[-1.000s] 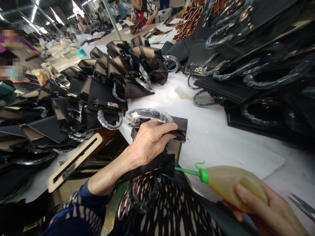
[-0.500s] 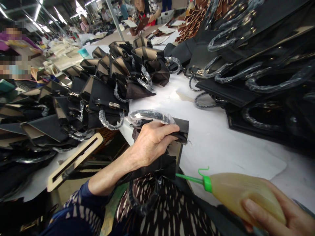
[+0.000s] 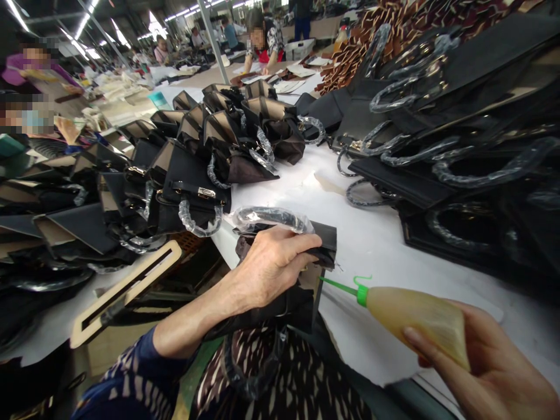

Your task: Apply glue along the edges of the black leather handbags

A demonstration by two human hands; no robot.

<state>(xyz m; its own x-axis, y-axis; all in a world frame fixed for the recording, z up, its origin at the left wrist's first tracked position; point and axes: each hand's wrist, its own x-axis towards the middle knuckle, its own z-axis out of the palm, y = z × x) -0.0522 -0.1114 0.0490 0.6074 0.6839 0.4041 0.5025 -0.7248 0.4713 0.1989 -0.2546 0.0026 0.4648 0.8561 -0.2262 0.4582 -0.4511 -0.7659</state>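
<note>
My left hand (image 3: pixel 275 262) is closed on the upper edge of a black handbag (image 3: pixel 326 236) at the table's near edge, its plastic-wrapped handle (image 3: pixel 273 217) arching above my knuckles. Below my fingers the bag's side hangs toward my lap, with a second wrapped handle (image 3: pixel 254 373) lower down. In my right hand (image 3: pixel 476 350) is a squeeze bottle (image 3: pixel 415 318) of yellowish liquid with a green cap and thin nozzle. The bottle lies tilted nearly level, nozzle pointing left. Its tip is at the bag's side edge; whether it touches I cannot tell.
Rows of black handbags (image 3: pixel 184 181) crowd the left, and more lie piled (image 3: pixel 437 157) at right. A white sheet (image 3: pixel 380 239) covers the table between them. A pale slotted frame (image 3: pixel 126 291) sticks out at lower left. Brown strips (image 3: pixel 350 58) and a co-worker (image 3: pixel 265 44) are farther back.
My right hand has brought the bottle left and up, so its nozzle is now by the bag's side edge. My left hand keeps its hold. The view has shifted slightly.
</note>
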